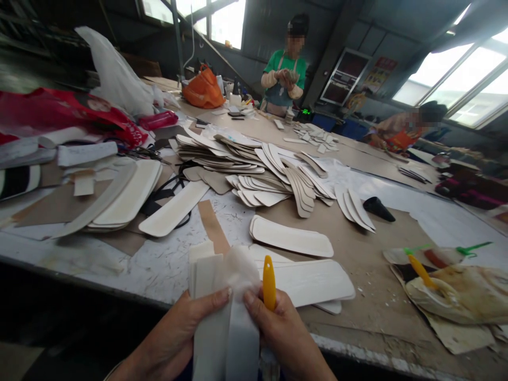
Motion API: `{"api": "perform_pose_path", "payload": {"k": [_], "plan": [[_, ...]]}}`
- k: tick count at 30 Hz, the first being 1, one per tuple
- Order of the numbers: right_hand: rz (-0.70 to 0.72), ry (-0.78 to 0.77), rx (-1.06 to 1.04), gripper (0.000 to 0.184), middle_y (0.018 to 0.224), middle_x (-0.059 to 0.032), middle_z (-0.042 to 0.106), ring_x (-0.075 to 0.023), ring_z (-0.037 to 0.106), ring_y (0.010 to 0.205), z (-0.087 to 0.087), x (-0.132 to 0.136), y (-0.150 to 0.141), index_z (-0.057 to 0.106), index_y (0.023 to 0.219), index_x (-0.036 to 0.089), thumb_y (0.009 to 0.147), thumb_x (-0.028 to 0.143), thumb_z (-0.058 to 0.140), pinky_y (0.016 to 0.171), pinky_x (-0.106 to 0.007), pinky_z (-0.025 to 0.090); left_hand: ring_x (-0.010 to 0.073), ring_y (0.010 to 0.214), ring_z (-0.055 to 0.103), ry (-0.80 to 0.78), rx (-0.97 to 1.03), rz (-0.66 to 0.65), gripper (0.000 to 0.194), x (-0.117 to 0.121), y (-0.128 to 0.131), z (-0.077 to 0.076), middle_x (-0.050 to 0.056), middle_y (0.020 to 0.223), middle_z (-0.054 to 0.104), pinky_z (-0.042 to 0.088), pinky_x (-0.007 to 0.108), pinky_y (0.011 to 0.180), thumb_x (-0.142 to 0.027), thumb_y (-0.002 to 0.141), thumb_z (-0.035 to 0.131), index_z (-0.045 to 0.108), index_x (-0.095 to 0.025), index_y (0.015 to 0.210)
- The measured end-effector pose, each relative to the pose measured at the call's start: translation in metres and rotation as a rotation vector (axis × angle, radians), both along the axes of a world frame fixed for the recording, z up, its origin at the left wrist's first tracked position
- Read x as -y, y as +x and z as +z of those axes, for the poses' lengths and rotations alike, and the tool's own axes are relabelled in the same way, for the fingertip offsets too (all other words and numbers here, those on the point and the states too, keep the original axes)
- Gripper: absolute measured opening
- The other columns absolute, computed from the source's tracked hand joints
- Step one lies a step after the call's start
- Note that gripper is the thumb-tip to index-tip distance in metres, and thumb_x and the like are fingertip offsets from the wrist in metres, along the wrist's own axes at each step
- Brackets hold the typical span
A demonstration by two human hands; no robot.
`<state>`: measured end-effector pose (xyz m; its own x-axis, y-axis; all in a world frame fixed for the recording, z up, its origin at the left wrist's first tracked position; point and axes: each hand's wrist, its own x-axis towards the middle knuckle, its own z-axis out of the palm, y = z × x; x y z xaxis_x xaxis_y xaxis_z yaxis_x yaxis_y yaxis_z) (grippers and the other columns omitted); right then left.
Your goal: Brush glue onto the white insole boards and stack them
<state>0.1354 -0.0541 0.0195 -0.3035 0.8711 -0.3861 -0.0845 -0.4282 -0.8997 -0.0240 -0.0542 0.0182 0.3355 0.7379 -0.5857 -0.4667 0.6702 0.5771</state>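
Note:
At the table's near edge, my left hand (pixel 174 328) is closed on a stack of long white strips (pixel 208 317), thumb on top. My right hand (pixel 283 328) pinches a translucent whitish sheet (pixel 242 270) against the strips. A yellow-handled brush (pixel 269 283) is also held in that hand, handle up; its lower end is partly hidden. The two thumbs are close together near the fold of the sheet. Just beyond my right hand lie flat, round-cornered white pieces (pixel 317 280), with another small stack (pixel 291 236) behind them.
Piles of curved white pieces (pixel 222 153) spread over the table's middle. A black cone (pixel 379 208) lies right, near a stained bag (pixel 468 291) with a yellow-handled tool (pixel 421 270). Red plastic (pixel 71 114) and an orange bag (pixel 203 89) are farther back. Two people work across the table.

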Motion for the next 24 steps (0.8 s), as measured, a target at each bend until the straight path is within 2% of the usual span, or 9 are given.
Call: {"api": "perform_pose_path", "payload": {"k": [3, 5, 7, 10, 13, 15, 17, 21, 24], "plan": [[-0.016, 0.066, 0.096, 0.041, 0.058, 0.0052, 0.044, -0.008, 0.035, 0.049, 0.007, 0.001, 0.014, 0.054, 0.073, 0.018, 0.079, 0.058, 0.06, 0.045, -0.02, 0.028, 0.0209, 0.073, 0.067, -0.021, -0.111, -0.015, 0.02, 0.001, -0.001, 0.001, 0.009, 0.075, 0.073, 0.054, 0.031, 0.075, -0.03, 0.076, 0.071, 0.071, -0.012, 0.082], [-0.02, 0.106, 0.186, 0.042, 0.059, 0.0041, 0.046, -0.0084, 0.036, 0.051, 0.011, 0.002, 0.028, 0.057, 0.073, 0.016, 0.08, 0.057, 0.059, 0.047, -0.02, 0.028, 0.0161, 0.067, 0.063, 0.008, -0.122, -0.038, 0.021, 0.0, -0.002, -0.001, 0.004, 0.063, 0.066, 0.052, 0.025, 0.07, -0.031, 0.077, 0.069, 0.067, -0.013, 0.065], [-0.036, 0.103, 0.238, 0.043, 0.06, 0.0033, 0.046, -0.0086, 0.037, 0.053, 0.013, 0.003, 0.041, 0.057, 0.072, 0.015, 0.079, 0.057, 0.06, 0.048, -0.02, 0.028, 0.0123, 0.058, 0.057, 0.025, -0.071, -0.044, 0.027, -0.001, -0.002, -0.004, -0.001, 0.055, 0.056, 0.049, 0.021, 0.063, -0.031, 0.075, 0.072, 0.06, -0.015, 0.056], [-0.097, 0.077, 0.262, 0.043, 0.06, 0.0037, 0.046, -0.0091, 0.036, 0.054, 0.012, 0.006, 0.055, 0.056, 0.072, 0.016, 0.076, 0.058, 0.062, 0.049, -0.021, 0.028, 0.0091, 0.052, 0.049, -0.017, -0.021, -0.024, 0.031, -0.004, -0.001, -0.007, -0.003, 0.051, 0.05, 0.045, 0.018, 0.055, -0.033, 0.067, 0.079, 0.056, -0.016, 0.056], [-0.134, 0.064, 0.255, 0.042, 0.06, 0.0045, 0.044, -0.0096, 0.035, 0.055, 0.009, 0.011, 0.06, 0.057, 0.075, 0.016, 0.076, 0.058, 0.063, 0.051, -0.021, 0.028, 0.0097, 0.055, 0.051, -0.028, -0.035, -0.034, 0.025, -0.005, 0.001, -0.008, -0.004, 0.055, 0.053, 0.044, 0.017, 0.055, -0.031, 0.066, 0.08, 0.06, -0.017, 0.067], [-0.128, 0.054, 0.229, 0.043, 0.06, 0.0049, 0.043, -0.0091, 0.034, 0.055, 0.006, 0.012, 0.06, 0.055, 0.072, 0.017, 0.075, 0.059, 0.063, 0.051, -0.021, 0.026, 0.0108, 0.057, 0.053, -0.016, -0.043, -0.035, 0.024, -0.005, 0.003, -0.009, -0.004, 0.057, 0.056, 0.046, 0.019, 0.059, -0.028, 0.066, 0.081, 0.061, -0.019, 0.077], [-0.118, 0.044, 0.214, 0.045, 0.059, 0.0055, 0.04, -0.0086, 0.03, 0.054, 0.003, 0.012, 0.06, 0.051, 0.068, 0.018, 0.076, 0.06, 0.061, 0.051, -0.022, 0.025, 0.0113, 0.056, 0.053, -0.009, -0.049, -0.029, 0.026, -0.004, 0.006, -0.012, -0.005, 0.055, 0.055, 0.046, 0.019, 0.059, -0.027, 0.064, 0.081, 0.061, -0.02, 0.078], [-0.064, 0.033, 0.268, 0.049, 0.059, 0.0064, 0.034, -0.0086, 0.026, 0.055, 0.001, 0.008, 0.063, 0.047, 0.067, 0.018, 0.074, 0.066, 0.059, 0.051, -0.023, 0.023, 0.01, 0.051, 0.049, 0.032, -0.098, 0.007, 0.026, -0.003, 0.015, -0.017, -0.004, 0.05, 0.052, 0.041, 0.018, 0.052, -0.036, 0.066, 0.08, 0.062, -0.018, 0.073], [-0.029, 0.027, 0.33, 0.052, 0.057, 0.0075, 0.029, -0.008, 0.023, 0.055, 0.004, 0.004, 0.063, 0.04, 0.061, 0.021, 0.07, 0.066, 0.062, 0.049, -0.023, 0.02, 0.0104, 0.053, 0.05, 0.028, -0.104, 0.025, 0.033, -0.004, 0.02, -0.018, -0.004, 0.051, 0.054, 0.043, 0.02, 0.056, -0.039, 0.063, 0.081, 0.067, -0.018, 0.084]]}}
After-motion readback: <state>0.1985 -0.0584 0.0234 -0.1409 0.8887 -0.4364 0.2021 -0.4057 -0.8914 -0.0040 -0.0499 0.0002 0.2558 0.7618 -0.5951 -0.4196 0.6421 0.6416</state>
